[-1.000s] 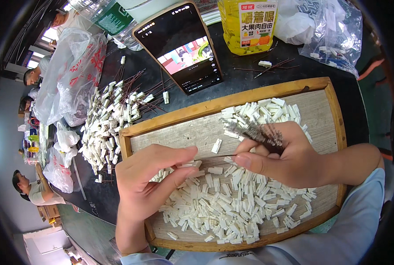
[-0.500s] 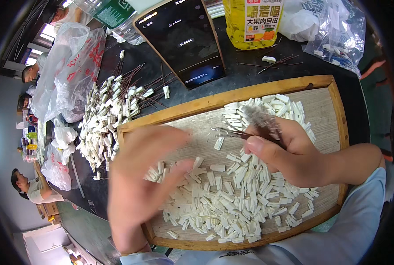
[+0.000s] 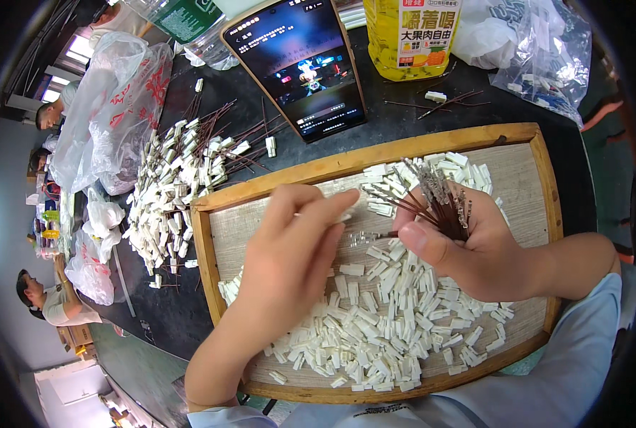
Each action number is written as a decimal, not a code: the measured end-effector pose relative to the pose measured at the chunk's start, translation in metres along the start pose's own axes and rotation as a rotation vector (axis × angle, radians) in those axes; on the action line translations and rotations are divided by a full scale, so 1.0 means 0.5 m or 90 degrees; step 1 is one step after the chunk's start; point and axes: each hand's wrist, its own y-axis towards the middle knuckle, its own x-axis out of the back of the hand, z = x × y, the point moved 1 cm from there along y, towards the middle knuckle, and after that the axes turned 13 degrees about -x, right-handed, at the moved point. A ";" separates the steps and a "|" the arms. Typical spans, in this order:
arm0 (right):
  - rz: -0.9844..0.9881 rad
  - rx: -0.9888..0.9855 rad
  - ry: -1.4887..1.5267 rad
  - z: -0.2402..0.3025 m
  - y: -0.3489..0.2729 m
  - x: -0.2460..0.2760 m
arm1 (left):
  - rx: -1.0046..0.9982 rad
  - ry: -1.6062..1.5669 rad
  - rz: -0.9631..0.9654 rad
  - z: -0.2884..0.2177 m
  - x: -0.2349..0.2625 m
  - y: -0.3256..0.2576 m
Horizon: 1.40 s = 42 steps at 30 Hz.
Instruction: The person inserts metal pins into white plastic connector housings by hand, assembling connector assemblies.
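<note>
Head cam: your right hand (image 3: 475, 250) grips wires (image 3: 443, 214), one tip (image 3: 364, 239) pointing left at your left hand (image 3: 289, 250). Left's grip? Can't tell.

Phone (image 3: 300, 75) propped on bench (image 3: 383, 127), yellow bottle (image 3: 412, 39) set right of phone, green-labelled bottle (image 3: 188, 23) placed left of it

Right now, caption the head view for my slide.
The person's right grip holds bundled brown wires over a wood-framed tray of white pieces.

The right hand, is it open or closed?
The right hand is closed: it grips a bundle of brown wires, whose metal tips protrude.
</note>
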 end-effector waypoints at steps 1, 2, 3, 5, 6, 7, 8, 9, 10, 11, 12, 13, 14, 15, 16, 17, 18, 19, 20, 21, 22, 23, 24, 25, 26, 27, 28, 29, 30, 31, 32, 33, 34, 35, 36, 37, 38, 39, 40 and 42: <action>0.023 -0.006 -0.013 0.000 0.000 0.004 | 0.066 -0.113 -0.047 0.002 0.009 0.001; 0.023 -0.006 -0.012 0.001 0.000 0.008 | 0.066 -0.112 -0.046 0.008 0.007 -0.004; 0.046 -0.016 0.010 0.002 -0.001 0.010 | 0.095 -0.291 -0.123 0.019 0.002 -0.013; 0.069 -0.026 0.034 -0.001 -0.002 0.008 | 0.155 -0.568 -0.212 0.027 0.002 -0.028; 0.049 -0.006 0.043 -0.001 0.000 0.004 | 0.155 -0.569 -0.211 0.024 0.004 -0.028; 0.029 0.013 0.051 -0.002 0.001 0.001 | 0.181 -0.650 -0.230 0.020 0.006 -0.027; 0.028 0.012 0.052 -0.004 0.001 -0.003 | 0.207 -0.731 -0.249 0.018 0.006 -0.026; 0.018 0.029 0.086 -0.005 0.002 -0.007 | 0.208 -0.730 -0.250 0.019 0.008 -0.027; 0.008 0.046 0.120 -0.006 0.002 -0.009 | 0.222 -0.757 -0.249 0.019 0.008 -0.028; 0.009 0.046 0.121 -0.006 0.003 -0.009 | 0.237 -0.783 -0.248 0.019 0.009 -0.028; 0.011 0.047 0.130 -0.005 0.002 -0.008 | 0.237 -0.784 -0.247 0.017 0.010 -0.028; 0.014 0.048 0.140 -0.005 0.001 -0.006 | 0.232 -0.796 -0.238 0.014 0.011 -0.026; 0.013 0.048 0.141 -0.002 0.000 -0.004 | 0.228 -0.808 -0.229 0.012 0.012 -0.026; 0.010 0.042 0.113 0.001 0.000 -0.002 | 0.228 -0.807 -0.229 0.012 0.011 -0.028; 0.006 0.037 0.085 0.002 0.000 -0.001 | 0.210 -0.811 -0.215 0.013 0.009 -0.031; 0.006 0.037 0.085 0.002 0.000 -0.002 | 0.191 -0.815 -0.201 0.013 0.008 -0.033; 0.005 0.041 0.106 0.002 0.002 -0.005 | 0.192 -0.815 -0.201 0.012 0.008 -0.032; 0.004 0.044 0.127 0.001 0.003 -0.006 | 0.187 -0.807 -0.197 0.010 0.007 -0.031; 0.004 0.044 0.127 -0.001 0.004 -0.006 | 0.181 -0.799 -0.194 0.009 0.006 -0.030; -0.003 0.045 0.115 -0.002 0.005 -0.006 | 0.182 -0.799 -0.193 0.008 0.004 -0.030; -0.011 0.046 0.102 -0.003 0.005 -0.005 | 0.149 -0.769 -0.202 0.007 0.003 -0.031; -0.011 0.046 0.103 -0.004 0.005 -0.005 | 0.117 -0.739 -0.210 0.006 0.003 -0.031; -0.012 0.041 0.103 -0.004 0.004 -0.005 | 0.118 -0.739 -0.209 0.005 0.003 -0.032; -0.013 0.037 0.103 -0.004 0.004 -0.004 | 0.118 -0.688 -0.210 0.004 0.003 -0.034; -0.014 0.036 0.104 -0.001 0.003 0.000 | 0.118 -0.636 -0.211 0.004 0.003 -0.035; -0.002 0.021 0.095 0.003 0.001 0.003 | 0.118 -0.636 -0.211 0.002 0.003 -0.034; 0.009 0.006 0.087 0.005 -0.001 0.005 | 0.092 -0.567 -0.210 -0.001 0.004 -0.032; 0.009 0.006 0.087 0.005 -0.001 0.002 | 0.067 -0.498 -0.209 -0.003 0.005 -0.031; 0.007 0.010 0.099 0.006 -0.001 -0.002 | 0.067 -0.498 -0.208 -0.004 0.004 -0.031; 0.005 0.014 0.110 0.006 -0.001 -0.004 | 0.071 -0.518 -0.218 -0.004 0.004 -0.031; 0.005 0.014 0.111 0.006 -0.002 -0.004 | 0.076 -0.537 -0.228 -0.004 0.003 -0.031; -0.004 0.018 0.103 0.005 -0.001 -0.003 | 0.076 -0.538 -0.227 -0.003 0.003 -0.032; -0.014 0.022 0.096 0.004 -0.001 -0.002 | 0.058 -0.551 -0.227 -0.001 0.004 -0.032; -0.015 0.021 0.097 0.001 0.000 0.000 | 0.041 -0.563 -0.228 0.001 0.004 -0.032; -0.011 0.007 0.094 -0.002 0.001 0.001 | 0.041 -0.562 -0.228 0.002 0.003 -0.032; -0.006 -0.008 0.092 -0.005 0.001 0.002 | 0.037 -0.564 -0.227 0.003 0.001 -0.032; -0.006 -0.007 0.092 -0.007 0.002 0.004 | 0.033 -0.567 -0.226 0.004 0.000 -0.032; -0.004 -0.004 0.081 -0.008 0.002 0.005 | 0.032 -0.566 -0.227 0.001 0.000 -0.032; -0.002 -0.001 0.070 -0.009 0.001 0.005 | 0.046 -0.539 -0.227 -0.001 0.001 -0.032; 0.007 -0.004 0.078 -0.003 -0.001 0.004 | 0.060 -0.512 -0.228 0.000 0.001 -0.032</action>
